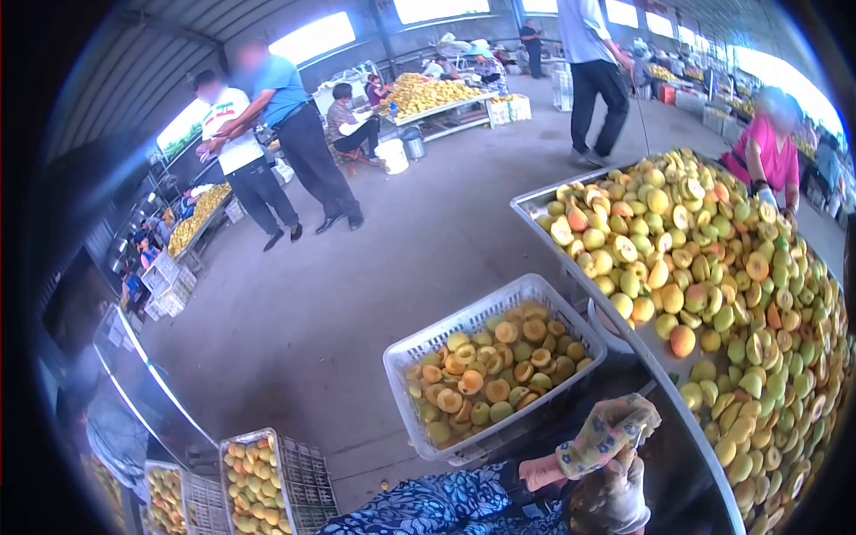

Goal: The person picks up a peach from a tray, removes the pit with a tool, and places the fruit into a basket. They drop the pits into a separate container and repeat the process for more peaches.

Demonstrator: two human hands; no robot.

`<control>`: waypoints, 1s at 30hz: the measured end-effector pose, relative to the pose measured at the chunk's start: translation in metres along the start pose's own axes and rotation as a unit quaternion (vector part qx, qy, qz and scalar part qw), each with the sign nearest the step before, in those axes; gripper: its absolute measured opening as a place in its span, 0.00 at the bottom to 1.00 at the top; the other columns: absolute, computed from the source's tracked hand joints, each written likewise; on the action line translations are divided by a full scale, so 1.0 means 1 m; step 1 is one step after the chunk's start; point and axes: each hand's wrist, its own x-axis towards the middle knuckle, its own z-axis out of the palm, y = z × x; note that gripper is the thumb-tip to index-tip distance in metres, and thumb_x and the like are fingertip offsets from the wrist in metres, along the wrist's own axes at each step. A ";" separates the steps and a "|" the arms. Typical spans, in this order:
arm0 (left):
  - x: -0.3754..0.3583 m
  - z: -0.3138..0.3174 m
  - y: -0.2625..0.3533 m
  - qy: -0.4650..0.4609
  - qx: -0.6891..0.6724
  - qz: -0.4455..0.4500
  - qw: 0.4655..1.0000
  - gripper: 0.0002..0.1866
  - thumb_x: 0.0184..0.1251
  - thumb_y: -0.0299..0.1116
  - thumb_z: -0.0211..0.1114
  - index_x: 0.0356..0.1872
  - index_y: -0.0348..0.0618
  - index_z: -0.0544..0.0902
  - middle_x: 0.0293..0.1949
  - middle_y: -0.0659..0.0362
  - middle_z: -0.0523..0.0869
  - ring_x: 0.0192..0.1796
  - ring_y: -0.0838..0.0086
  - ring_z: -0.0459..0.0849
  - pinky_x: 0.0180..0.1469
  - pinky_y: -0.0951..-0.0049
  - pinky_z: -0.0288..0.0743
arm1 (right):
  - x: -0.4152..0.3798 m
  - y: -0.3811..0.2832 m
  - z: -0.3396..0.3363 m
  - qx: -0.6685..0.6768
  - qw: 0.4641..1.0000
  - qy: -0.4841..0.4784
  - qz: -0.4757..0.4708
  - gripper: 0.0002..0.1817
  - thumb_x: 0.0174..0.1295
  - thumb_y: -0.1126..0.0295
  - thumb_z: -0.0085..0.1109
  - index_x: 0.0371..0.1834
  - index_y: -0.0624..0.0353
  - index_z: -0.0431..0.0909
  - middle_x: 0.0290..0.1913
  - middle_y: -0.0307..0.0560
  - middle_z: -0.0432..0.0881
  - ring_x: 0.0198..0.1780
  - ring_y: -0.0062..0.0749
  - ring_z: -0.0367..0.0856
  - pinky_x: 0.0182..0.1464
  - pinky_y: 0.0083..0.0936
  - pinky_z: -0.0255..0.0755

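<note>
I see one wide hall with grey concrete floor, and its open room is mostly ahead and to the left. At right there is one big metal-rimmed table; its raised edge passes close beside my hands. Yellow-green and orange fruits, many of them cut, are heaped on it, too many for exact counting; one small patch of its surface shows bare. One white plastic crate with cut fruit halves stands just beside this edge. Two slatted fruit crates are clearly seen at lower left. One person in a pink top is across the table. My left hand in a floral glove and my right hand in a pale glove come together between crate and table edge; it seems their fingers are bent, but I cannot tell how wide is the grip, or what is inside.
</note>
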 end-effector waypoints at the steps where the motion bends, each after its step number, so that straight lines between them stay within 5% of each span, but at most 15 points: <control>1: 0.001 -0.004 0.001 -0.005 -0.035 -0.039 0.999 0.09 0.72 0.32 0.61 0.40 0.36 0.84 0.40 0.60 0.82 0.38 0.79 0.79 0.40 0.77 0.73 | -0.002 -0.007 -0.002 0.007 0.998 -0.056 0.030 0.21 0.68 0.55 0.64 0.49 0.63 0.77 0.33 0.36 0.82 0.28 0.17 0.78 0.29 0.17 0.69; 5: 0.001 -0.011 0.000 -0.002 -0.064 -0.072 0.995 0.09 0.72 0.32 0.61 0.39 0.37 0.83 0.37 0.63 0.81 0.36 0.81 0.77 0.37 0.78 0.72 | 0.007 -0.003 0.009 -0.043 0.997 -0.047 -0.030 0.24 0.69 0.52 0.62 0.54 0.63 0.75 0.43 0.37 0.82 0.42 0.21 0.79 0.47 0.23 0.73; 9: -0.001 -0.020 0.018 -0.021 0.024 -0.029 0.999 0.06 0.68 0.25 0.61 0.40 0.34 0.83 0.39 0.59 0.83 0.39 0.77 0.80 0.40 0.75 0.75 | 0.012 -0.005 0.015 -0.038 0.998 -0.039 -0.021 0.22 0.69 0.54 0.62 0.54 0.61 0.76 0.43 0.36 0.82 0.41 0.19 0.77 0.46 0.22 0.72; 12: 0.004 -0.024 0.032 -0.049 0.168 0.061 0.983 0.07 0.65 0.21 0.62 0.42 0.33 0.82 0.40 0.57 0.84 0.40 0.74 0.82 0.42 0.74 0.77 | 0.014 -0.009 0.018 -0.219 0.974 -0.036 -0.043 0.19 0.69 0.58 0.62 0.54 0.60 0.77 0.43 0.35 0.81 0.41 0.18 0.76 0.44 0.20 0.71; 18: 0.000 -0.020 0.024 -0.035 0.134 0.049 0.989 0.07 0.66 0.21 0.61 0.43 0.33 0.82 0.40 0.58 0.84 0.41 0.73 0.82 0.43 0.73 0.77 | 0.009 -0.015 0.022 -0.008 0.998 -0.041 0.054 0.16 0.69 0.65 0.62 0.53 0.63 0.76 0.38 0.34 0.81 0.37 0.18 0.76 0.40 0.20 0.71; 20: 0.000 -0.020 0.019 -0.018 0.035 0.006 0.999 0.07 0.67 0.22 0.60 0.42 0.34 0.82 0.41 0.58 0.83 0.42 0.74 0.81 0.44 0.73 0.76 | 0.016 -0.019 0.022 -0.280 0.959 -0.030 -0.039 0.14 0.69 0.68 0.61 0.52 0.64 0.76 0.35 0.34 0.81 0.35 0.18 0.75 0.38 0.20 0.72; 21: 0.003 -0.028 0.018 -0.063 0.082 0.062 0.993 0.06 0.68 0.24 0.60 0.41 0.35 0.83 0.42 0.58 0.82 0.41 0.74 0.80 0.45 0.74 0.75 | 0.015 -0.027 0.028 -0.257 0.965 -0.037 -0.025 0.11 0.69 0.64 0.57 0.46 0.60 0.76 0.33 0.31 0.76 0.33 0.16 0.71 0.36 0.19 0.69; 23: -0.002 -0.024 0.015 -0.010 -0.011 -0.003 1.000 0.06 0.67 0.27 0.61 0.40 0.36 0.82 0.42 0.56 0.82 0.44 0.72 0.80 0.48 0.72 0.75 | 0.017 -0.034 0.035 -0.232 0.972 -0.022 -0.023 0.09 0.67 0.69 0.54 0.44 0.62 0.77 0.32 0.34 0.77 0.33 0.18 0.70 0.35 0.21 0.70; 24: 0.006 -0.033 0.024 -0.090 0.103 -0.013 0.990 0.17 0.55 0.18 0.58 0.48 0.38 0.81 0.47 0.56 0.81 0.51 0.70 0.81 0.55 0.70 0.77 | 0.018 -0.033 0.031 -0.244 0.970 -0.004 0.008 0.08 0.67 0.70 0.53 0.43 0.62 0.77 0.31 0.37 0.76 0.33 0.17 0.70 0.33 0.21 0.69; 25: 0.010 -0.033 0.037 -0.127 0.180 -0.019 0.975 0.16 0.58 0.20 0.60 0.49 0.38 0.81 0.49 0.55 0.82 0.52 0.68 0.81 0.55 0.69 0.77 | 0.020 -0.034 0.024 -0.342 0.937 -0.018 -0.067 0.08 0.68 0.69 0.53 0.43 0.62 0.77 0.29 0.38 0.76 0.31 0.17 0.72 0.32 0.22 0.70; 26: 0.015 -0.030 0.038 -0.130 0.221 0.026 0.966 0.21 0.75 0.46 0.52 0.51 0.38 0.82 0.52 0.53 0.83 0.52 0.67 0.81 0.55 0.69 0.76 | 0.015 -0.047 0.027 -0.352 0.936 -0.015 0.001 0.09 0.68 0.67 0.55 0.42 0.62 0.77 0.27 0.38 0.76 0.28 0.19 0.73 0.31 0.25 0.71; 27: 0.012 -0.028 0.024 -0.070 0.057 -0.105 0.990 0.30 0.78 0.55 0.46 0.55 0.36 0.80 0.56 0.52 0.82 0.54 0.66 0.81 0.57 0.69 0.76 | 0.013 -0.043 0.020 -0.344 0.939 -0.007 0.002 0.11 0.68 0.65 0.56 0.42 0.63 0.76 0.25 0.39 0.76 0.26 0.22 0.74 0.30 0.27 0.71; 28: 0.010 -0.023 0.019 -0.050 0.028 -0.085 0.995 0.37 0.78 0.61 0.38 0.56 0.33 0.80 0.56 0.52 0.82 0.56 0.66 0.81 0.58 0.67 0.76 | 0.012 -0.048 0.023 -0.350 0.937 -0.004 -0.016 0.12 0.67 0.65 0.57 0.43 0.64 0.76 0.26 0.41 0.76 0.27 0.23 0.74 0.32 0.28 0.71; 30: 0.006 -0.019 0.015 -0.013 -0.017 -0.110 0.994 0.33 0.79 0.58 0.42 0.53 0.33 0.81 0.56 0.52 0.81 0.54 0.67 0.82 0.56 0.68 0.77 | 0.010 -0.047 0.016 -0.338 0.941 -0.016 0.004 0.14 0.69 0.64 0.55 0.48 0.64 0.76 0.36 0.39 0.79 0.37 0.21 0.73 0.40 0.25 0.72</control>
